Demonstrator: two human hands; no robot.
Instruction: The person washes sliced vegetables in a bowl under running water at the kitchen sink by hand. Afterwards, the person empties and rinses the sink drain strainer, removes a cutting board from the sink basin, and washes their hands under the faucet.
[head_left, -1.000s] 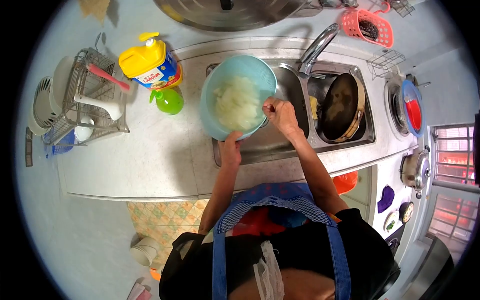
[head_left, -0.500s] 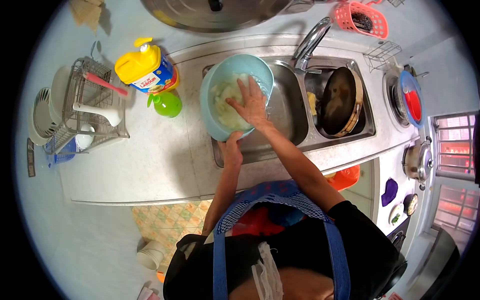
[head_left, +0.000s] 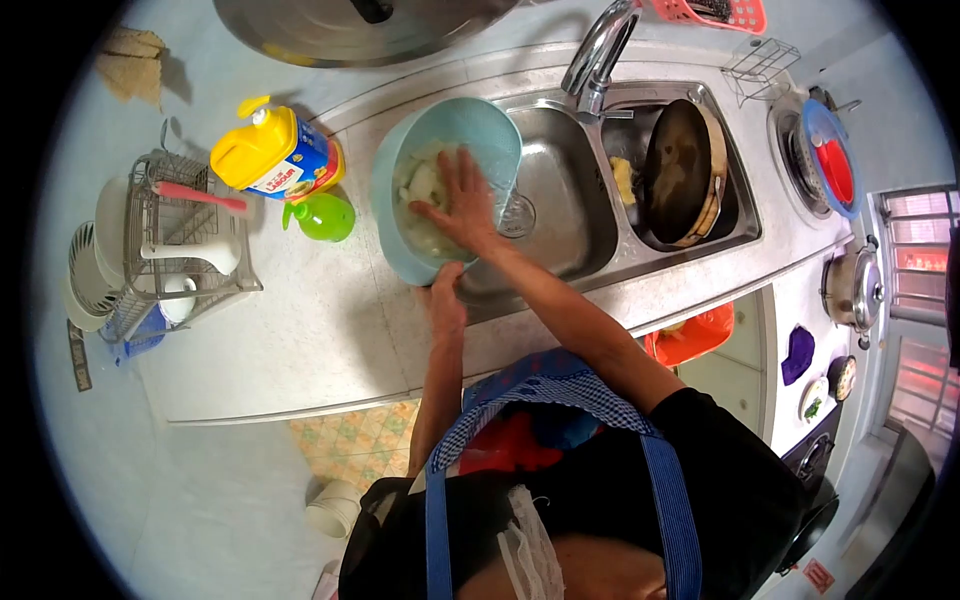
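Observation:
A light blue basin point(head_left: 392, 170) is held tilted over the left edge of the left sink bowl point(head_left: 565, 210). In it lie pale, whitish pieces of food point(head_left: 425, 185) in cloudy water; their kind I cannot make out. My right hand point(head_left: 462, 208) is inside the basin, fingers spread, its palm over the pale pieces near the right rim. My left hand point(head_left: 445, 297) grips the basin's near rim from below, its fingers partly hidden. Water seems to run over the right rim toward the drain point(head_left: 517, 215).
A dark wok point(head_left: 680, 175) and a yellow sponge point(head_left: 622, 180) are in the right sink bowl. The faucet point(head_left: 600, 65) rises behind. Left on the counter stand a yellow detergent jug point(head_left: 265, 155), a green bottle point(head_left: 325, 217) and a wire dish rack point(head_left: 190, 250).
The view has shifted a little. The basin appears tipped further to the right, and the sink drain now shows beside it. My right hand stays spread inside; my left keeps the rim.

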